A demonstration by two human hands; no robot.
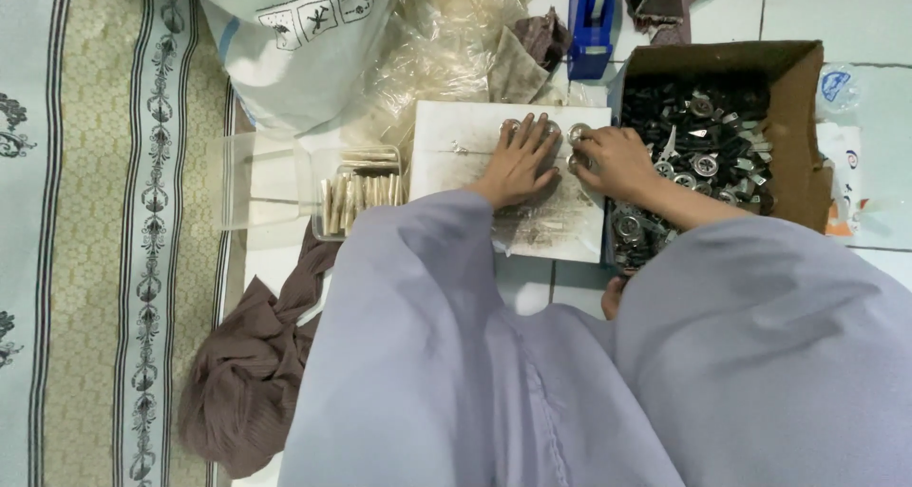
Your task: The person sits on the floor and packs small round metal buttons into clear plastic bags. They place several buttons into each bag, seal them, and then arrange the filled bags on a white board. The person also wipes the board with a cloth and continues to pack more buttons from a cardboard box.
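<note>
The left hand [519, 159] lies flat, fingers spread and released, pressing on a stained white rectangular board [456, 145]. Its fingertips reach small round silver metal rings [551, 126] lined up along the board's far edge; some rings are covered by the fingers. The right hand [613, 159], just beside it, has its fingers curled at a ring near the board's right edge; whether they actually pinch it is hard to make out. Both forearms disappear into wide pale lilac sleeves [427, 354] that fill the lower picture and hide the board's near corner. To the right, touching the board, an open brown cardboard box [798, 116] holds a heap of dark and silver metal parts. To the left sits a clear plastic tub of pale sticks [359, 194], with crumpled brown cloth [247, 373] below it. A blue tape dispenser [591, 21] is cut off at the top edge.
</note>
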